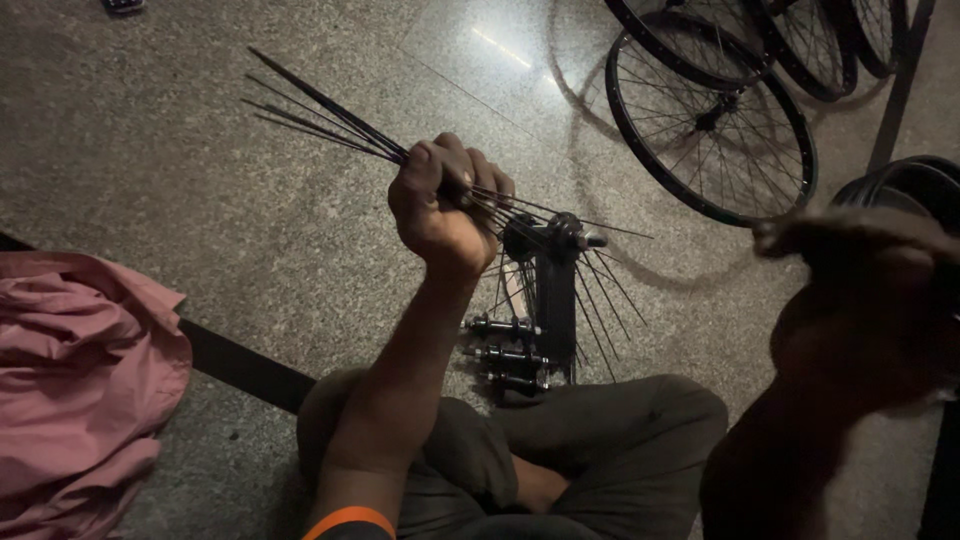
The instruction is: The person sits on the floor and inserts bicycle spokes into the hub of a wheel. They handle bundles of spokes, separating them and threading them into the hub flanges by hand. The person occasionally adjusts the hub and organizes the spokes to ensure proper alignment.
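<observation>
The left hand (pixel 440 205) is squeezed tight around a bunch of thin black spokes (pixel 330 110). The spokes point up and left, with their other ends at the hub (pixel 545 240) just right of the fist. The right hand (pixel 850 250) is blurry, near a black rim (pixel 915 185); I cannot tell its grip.

No pkgs, labels, signs or screens showing anywhere in frame. Only maybe: small dark flat object (pixel 122 6) sitting at top-left edge on the floor, mostly getting cut off by frame, too little showing to tell what it is.
</observation>
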